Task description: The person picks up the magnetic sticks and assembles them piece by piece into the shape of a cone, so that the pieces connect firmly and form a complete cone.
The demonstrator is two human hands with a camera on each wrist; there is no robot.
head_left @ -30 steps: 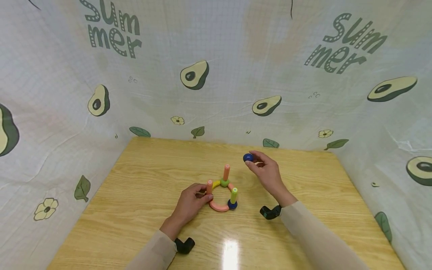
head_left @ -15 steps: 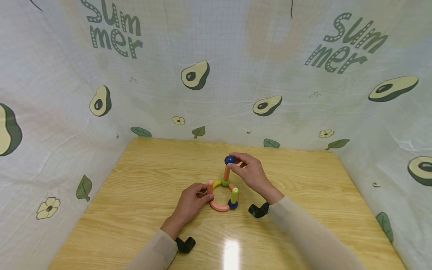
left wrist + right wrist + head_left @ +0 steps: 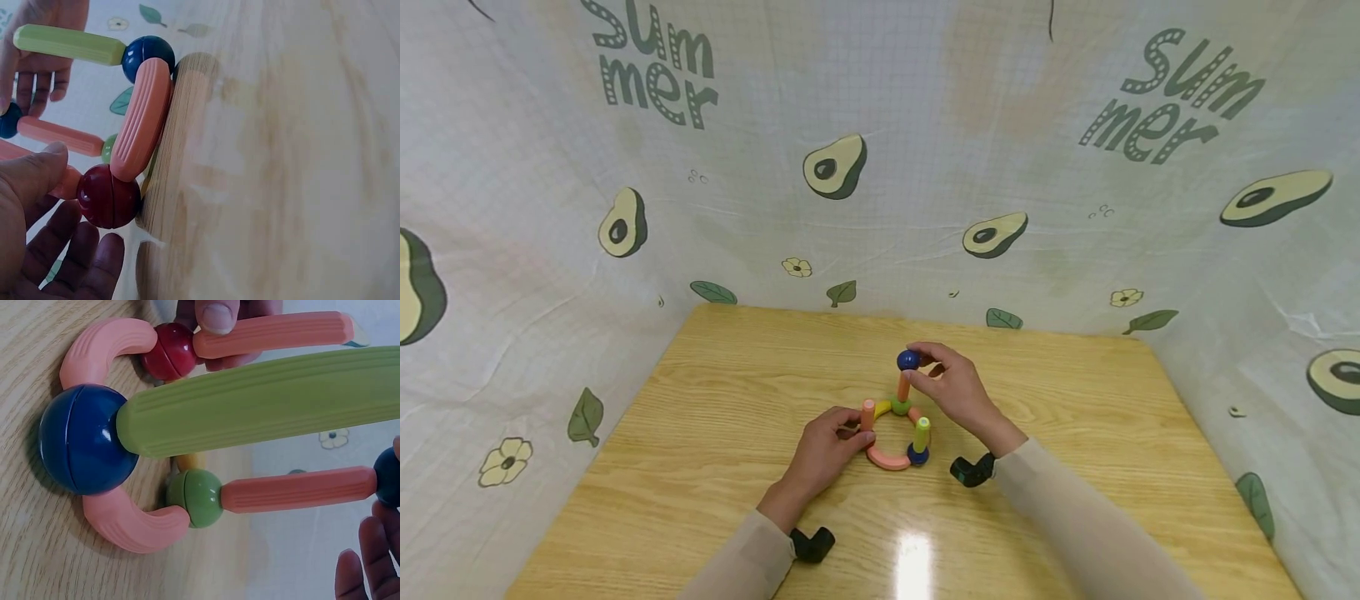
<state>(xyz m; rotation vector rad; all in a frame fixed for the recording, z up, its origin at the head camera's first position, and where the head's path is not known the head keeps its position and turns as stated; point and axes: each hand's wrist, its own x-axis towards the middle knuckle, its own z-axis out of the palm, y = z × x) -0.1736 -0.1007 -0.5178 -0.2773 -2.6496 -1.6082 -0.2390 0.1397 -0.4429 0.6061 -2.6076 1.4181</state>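
Observation:
A ring of curved rods lies on the table, joined by a red ball [image 3: 107, 197], a green ball [image 3: 201, 498] and a blue ball [image 3: 87, 439]. From each ball a straight rod stands upright: a pink rod [image 3: 868, 413] on the red, a pink rod [image 3: 300, 489] on the green, a light green rod [image 3: 921, 435] on the blue. My left hand [image 3: 827, 450] pinches the pink rod at its foot above the red ball. My right hand [image 3: 958, 387] holds another blue ball [image 3: 907, 360] at the top of the far pink rod, touching it.
The wooden table [image 3: 737, 383] extends around the ring on all sides. Behind and beside it hangs a white cloth [image 3: 910, 183] printed with avocados and leaves. A black wrist camera [image 3: 973, 471] sits under my right wrist and another black camera [image 3: 813, 545] under my left.
My right hand has moved left with the blue ball, from beside the ring onto the top of the far pink rod, then slightly down. My left hand has stayed in place.

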